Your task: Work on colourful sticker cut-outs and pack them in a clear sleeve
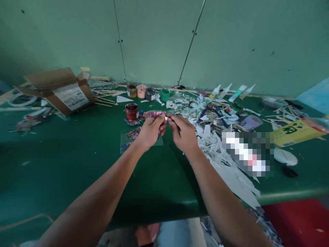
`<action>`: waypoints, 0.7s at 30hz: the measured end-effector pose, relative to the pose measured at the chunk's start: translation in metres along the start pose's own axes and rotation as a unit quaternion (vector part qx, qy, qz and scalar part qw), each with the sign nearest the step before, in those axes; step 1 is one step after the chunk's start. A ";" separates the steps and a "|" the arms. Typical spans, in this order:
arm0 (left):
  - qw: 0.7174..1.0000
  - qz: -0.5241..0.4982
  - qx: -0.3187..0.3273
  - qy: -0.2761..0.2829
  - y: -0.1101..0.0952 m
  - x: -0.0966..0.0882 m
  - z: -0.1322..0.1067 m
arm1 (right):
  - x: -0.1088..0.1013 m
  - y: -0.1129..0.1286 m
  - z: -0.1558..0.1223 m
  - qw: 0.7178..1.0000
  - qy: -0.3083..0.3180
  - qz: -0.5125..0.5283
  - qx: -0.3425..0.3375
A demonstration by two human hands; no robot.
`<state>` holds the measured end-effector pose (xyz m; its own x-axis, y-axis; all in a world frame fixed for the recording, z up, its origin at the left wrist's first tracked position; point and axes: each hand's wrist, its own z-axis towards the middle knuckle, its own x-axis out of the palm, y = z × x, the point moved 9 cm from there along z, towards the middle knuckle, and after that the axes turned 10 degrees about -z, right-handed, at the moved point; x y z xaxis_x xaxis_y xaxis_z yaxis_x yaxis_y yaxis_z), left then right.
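Observation:
My left hand [150, 132] and my right hand [183, 133] meet above the middle of the green table [77, 164]. Between their fingertips they pinch a small pink and white piece [167, 118], too small to identify. Just beyond the fingers lies a strip of patterned pink and blue paper [154, 114]. Under my left hand rests a clear sheet with more patterned scraps [132, 135]. A dark red paint pot [132, 111] stands a little left of the hands.
Several small paint pots [147, 92] line the table's back edge by the wall. A pile of white paper scraps [221, 151] and sticks spreads right of my hands. An open cardboard box [61, 91] sits back left, a yellow packet [295, 132] far right, a red stool [298, 219] below.

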<state>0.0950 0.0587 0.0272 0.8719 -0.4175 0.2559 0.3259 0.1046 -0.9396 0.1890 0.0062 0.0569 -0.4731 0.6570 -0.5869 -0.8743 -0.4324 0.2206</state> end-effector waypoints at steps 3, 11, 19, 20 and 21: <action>1.000 -0.002 0.002 0.008 0.000 0.001 0.000 | -0.003 -0.001 0.001 1.000 -0.008 0.013 0.010; 0.999 0.022 -0.002 0.039 -0.002 0.008 -0.001 | -0.021 -0.036 0.001 0.987 -0.065 0.062 0.130; 0.996 0.068 0.044 0.032 -0.006 0.003 0.000 | -0.005 -0.023 0.000 0.989 -0.001 0.117 0.086; 0.996 0.071 0.050 0.029 -0.007 0.002 0.000 | -0.003 -0.018 -0.001 0.990 0.006 0.121 0.073; 0.995 0.073 0.055 0.026 -0.008 0.001 0.000 | -0.001 -0.015 -0.001 0.990 0.012 0.124 0.063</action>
<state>0.0931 0.0575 0.0350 0.8936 -0.4367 0.1042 0.2384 0.2649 -0.9343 0.2023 0.0114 0.0532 -0.6729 0.5247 -0.5214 -0.7394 -0.4967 0.4545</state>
